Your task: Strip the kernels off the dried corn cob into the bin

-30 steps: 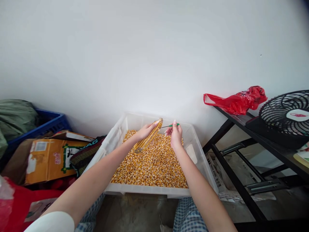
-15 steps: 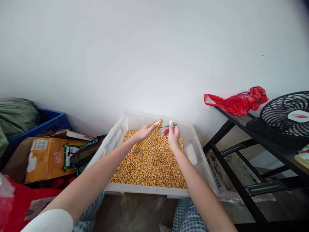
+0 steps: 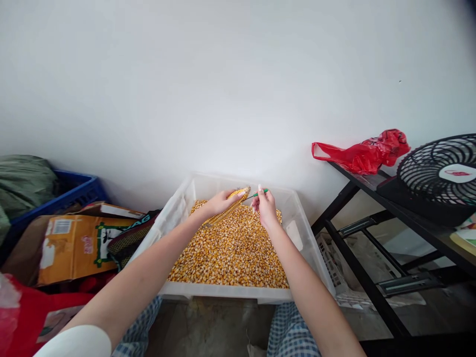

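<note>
The left hand (image 3: 218,204) wraps a corn cob (image 3: 232,206) above the kernels (image 3: 230,258), toward twelve o'clock in the tub (image 3: 226,290), its end pointing about two o'clock; the right hand (image 3: 267,206) pinches a green-handled tool (image 3: 255,195). The cob probably handles light, stiff and dry, best gripped mid-length.

Head view: worn on your head | looks from above your lap (image 3: 292,334), out past both your forearms (image 3: 148,270) | faces forward and down, wall (image 3: 238,89) filling 12 o'clock | near: plastic bin (image 3: 230,291) close before you, at 6 o'clock of centre | wide: blue crate (image 3: 84,188) at 9, fan (image 3: 457,173) at 3 o'clock
</note>
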Available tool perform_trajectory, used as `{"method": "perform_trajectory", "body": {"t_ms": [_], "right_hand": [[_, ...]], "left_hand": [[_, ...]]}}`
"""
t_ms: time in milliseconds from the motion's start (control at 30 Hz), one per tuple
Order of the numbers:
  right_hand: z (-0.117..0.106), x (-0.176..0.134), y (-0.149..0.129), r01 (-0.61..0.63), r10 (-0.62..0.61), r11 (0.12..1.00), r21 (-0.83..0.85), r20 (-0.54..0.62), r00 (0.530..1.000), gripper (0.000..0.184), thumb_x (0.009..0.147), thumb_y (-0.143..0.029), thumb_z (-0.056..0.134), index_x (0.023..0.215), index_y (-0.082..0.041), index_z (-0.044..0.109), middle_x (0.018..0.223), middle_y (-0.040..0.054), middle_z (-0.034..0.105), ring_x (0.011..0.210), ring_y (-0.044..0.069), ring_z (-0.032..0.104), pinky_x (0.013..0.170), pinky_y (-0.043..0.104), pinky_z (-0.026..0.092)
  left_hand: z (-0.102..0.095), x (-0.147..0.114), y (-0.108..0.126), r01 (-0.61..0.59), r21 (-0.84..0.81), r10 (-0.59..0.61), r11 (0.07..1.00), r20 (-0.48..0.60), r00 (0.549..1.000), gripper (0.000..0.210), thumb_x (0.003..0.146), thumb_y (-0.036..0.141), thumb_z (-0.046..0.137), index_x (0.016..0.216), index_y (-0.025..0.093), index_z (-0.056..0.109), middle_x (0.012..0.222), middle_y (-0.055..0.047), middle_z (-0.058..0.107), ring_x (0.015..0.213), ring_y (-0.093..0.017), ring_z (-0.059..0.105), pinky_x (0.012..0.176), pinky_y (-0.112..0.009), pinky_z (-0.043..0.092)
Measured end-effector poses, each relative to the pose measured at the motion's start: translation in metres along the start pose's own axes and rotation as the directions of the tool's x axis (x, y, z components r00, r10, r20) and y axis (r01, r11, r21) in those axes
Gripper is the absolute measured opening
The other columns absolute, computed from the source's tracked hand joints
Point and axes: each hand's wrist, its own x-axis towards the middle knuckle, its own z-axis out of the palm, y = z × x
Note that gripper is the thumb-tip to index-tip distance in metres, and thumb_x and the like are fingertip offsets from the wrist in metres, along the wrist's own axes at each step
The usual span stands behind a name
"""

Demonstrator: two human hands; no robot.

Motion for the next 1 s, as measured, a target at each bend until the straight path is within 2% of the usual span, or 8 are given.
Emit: {"method": "perform_trajectory", "body": {"t_ms": [133, 300, 400, 533, 733, 900, 1000], "right_hand": [[0.004, -0.005, 0.001, -0.007, 0.009, 0.999, -0.036, 0.053, 0.999, 0.036, 0.077, -0.055, 0.052, 0.073, -0.020, 0.044, 0.043, -0.0091, 0.049, 0.031, 0.005, 0.040, 0.031, 0.016, 0.029], [0.000, -0.002, -0.011, 0.143, -0.140, 0.989, 0.026, -0.094, 0.986, 0.038, 0.080, -0.058, 0.045, 0.076, -0.020, 0.045, 0.045, -0.0073, 0.052, 0.034, 0.006, 0.045, 0.034, 0.016, 0.033], [-0.002, 0.000, -0.016, 0.206, -0.199, 0.978, 0.043, -0.128, 0.972, 0.038, 0.081, -0.058, 0.043, 0.080, -0.020, 0.044, 0.050, -0.0056, 0.057, 0.039, 0.007, 0.051, 0.040, 0.018, 0.039], [-0.001, -0.001, -0.016, 0.235, -0.231, 0.972, 0.022, -0.106, 0.967, 0.037, 0.082, -0.057, 0.043, 0.081, -0.020, 0.044, 0.052, -0.0050, 0.058, 0.041, 0.009, 0.054, 0.043, 0.019, 0.042], [0.001, -0.004, -0.014, 0.273, -0.280, 0.959, -0.073, -0.103, 0.955, 0.036, 0.083, -0.056, 0.042, 0.082, -0.020, 0.044, 0.052, -0.0056, 0.056, 0.040, 0.007, 0.052, 0.044, 0.018, 0.042], [-0.001, -0.005, -0.011, 0.274, -0.291, 0.947, -0.170, -0.091, 0.952, 0.034, 0.083, -0.054, 0.043, 0.080, -0.021, 0.043, 0.051, -0.0071, 0.054, 0.039, 0.006, 0.049, 0.042, 0.017, 0.041], [-0.004, -0.001, -0.010, 0.227, -0.241, 0.965, -0.132, -0.104, 0.965, 0.036, 0.082, -0.057, 0.043, 0.079, -0.021, 0.043, 0.049, -0.0074, 0.053, 0.036, 0.006, 0.046, 0.039, 0.017, 0.038]], "left_hand": [[0.001, 0.000, 0.002, 0.001, -0.031, -0.001, 1.000, -0.001, 1.000, 0.064, 0.083, 0.061, 0.033, 0.123, 0.017, 0.055, 0.122, -0.004, 0.059, 0.111, -0.027, 0.054, 0.096, -0.035, 0.038], [-0.001, 0.001, 0.000, 0.148, -0.101, -0.154, 0.984, -0.056, 0.986, 0.071, 0.081, 0.065, 0.030, 0.118, 0.012, 0.059, 0.115, -0.008, 0.064, 0.105, -0.029, 0.057, 0.091, -0.037, 0.042], [-0.002, 0.001, 0.000, 0.170, -0.131, -0.179, 0.977, -0.058, 0.982, 0.072, 0.080, 0.066, 0.031, 0.116, 0.011, 0.061, 0.115, -0.009, 0.063, 0.106, -0.030, 0.056, 0.092, -0.036, 0.042], [-0.002, 0.001, 0.003, 0.155, -0.153, -0.164, 0.976, -0.045, 0.985, 0.071, 0.080, 0.066, 0.032, 0.116, 0.012, 0.060, 0.120, -0.008, 0.060, 0.112, -0.029, 0.052, 0.095, -0.035, 0.040], [-0.001, 0.000, 0.003, 0.182, -0.161, -0.186, 0.970, -0.010, 0.982, 0.072, 0.080, 0.067, 0.031, 0.118, 0.012, 0.058, 0.115, -0.009, 0.063, 0.106, -0.028, 0.057, 0.088, -0.035, 0.044], [0.002, -0.002, 0.003, 0.069, -0.108, -0.072, 0.992, -0.022, 0.997, 0.066, 0.082, 0.063, 0.032, 0.122, 0.016, 0.056, 0.126, -0.005, 0.056, 0.116, -0.027, 0.050, 0.099, -0.035, 0.035], [0.002, -0.003, 0.005, 0.066, -0.065, -0.065, 0.996, 0.006, 0.998, 0.066, 0.083, 0.063, 0.031, 0.124, 0.017, 0.055, 0.124, -0.004, 0.058, 0.112, -0.027, 0.052, 0.096, -0.036, 0.037]]}}
